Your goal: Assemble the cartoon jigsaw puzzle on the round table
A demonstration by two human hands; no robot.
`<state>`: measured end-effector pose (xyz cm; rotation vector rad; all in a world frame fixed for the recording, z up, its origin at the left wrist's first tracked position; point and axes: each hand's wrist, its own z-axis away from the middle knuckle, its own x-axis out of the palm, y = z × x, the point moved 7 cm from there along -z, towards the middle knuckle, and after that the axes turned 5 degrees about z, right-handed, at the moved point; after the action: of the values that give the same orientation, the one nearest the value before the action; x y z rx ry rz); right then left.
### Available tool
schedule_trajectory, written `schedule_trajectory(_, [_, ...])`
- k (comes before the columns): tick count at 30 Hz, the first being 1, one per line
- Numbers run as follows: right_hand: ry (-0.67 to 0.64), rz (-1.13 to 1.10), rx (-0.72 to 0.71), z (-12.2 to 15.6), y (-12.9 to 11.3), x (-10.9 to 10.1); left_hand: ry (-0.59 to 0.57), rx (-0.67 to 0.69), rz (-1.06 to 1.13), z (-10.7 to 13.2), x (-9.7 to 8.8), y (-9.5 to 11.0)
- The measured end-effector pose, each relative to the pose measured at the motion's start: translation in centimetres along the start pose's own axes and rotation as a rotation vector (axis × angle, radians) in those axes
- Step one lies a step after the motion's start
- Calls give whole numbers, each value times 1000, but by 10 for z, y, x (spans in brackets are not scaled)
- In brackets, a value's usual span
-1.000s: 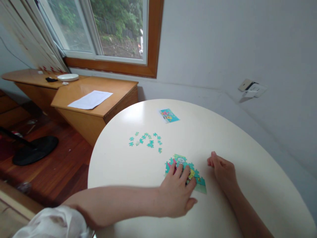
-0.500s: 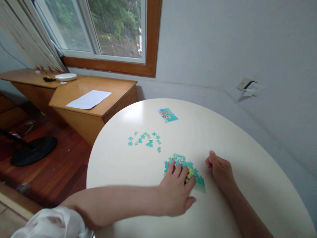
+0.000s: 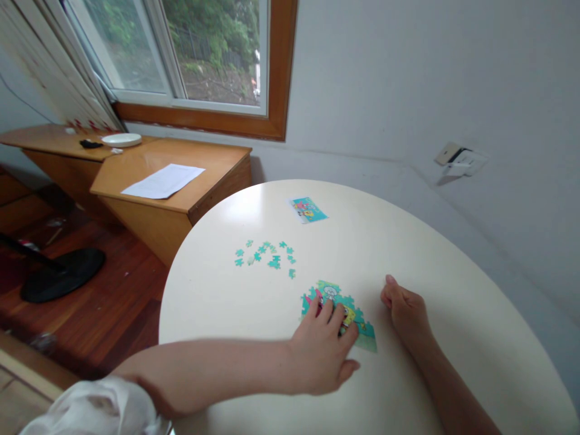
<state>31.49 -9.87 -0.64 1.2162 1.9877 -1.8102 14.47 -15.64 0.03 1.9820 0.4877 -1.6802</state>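
A partly assembled teal cartoon puzzle [image 3: 333,296] lies on the round cream table [image 3: 453,290]. My left hand [image 3: 321,353] rests flat on its near part, fingers spread over the picture. My right hand [image 3: 405,311] lies curled into a loose fist on the table just right of the puzzle, apart from it; I cannot see anything in it. Several loose teal puzzle pieces [image 3: 267,257] are scattered further back to the left. A small reference picture card [image 3: 308,210] lies near the table's far edge.
A wooden desk [image 3: 181,199] with a white sheet of paper [image 3: 163,181] stands left of the table under the window. A white plate [image 3: 120,140] sits on a second desk behind. A black round stand base [image 3: 63,275] is on the wooden floor.
Both hands stay in nearly the same place; only the camera view has shifted slightly.
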Motion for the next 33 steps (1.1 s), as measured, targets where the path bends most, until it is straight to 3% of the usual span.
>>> schedule_trajectory(8, [54,6,60,2,5,-3,-7,4,13,-1,0,0])
schedule_trajectory(33, [43,34,-61,0,4,-2,12,-1,110,-10,-11,-12])
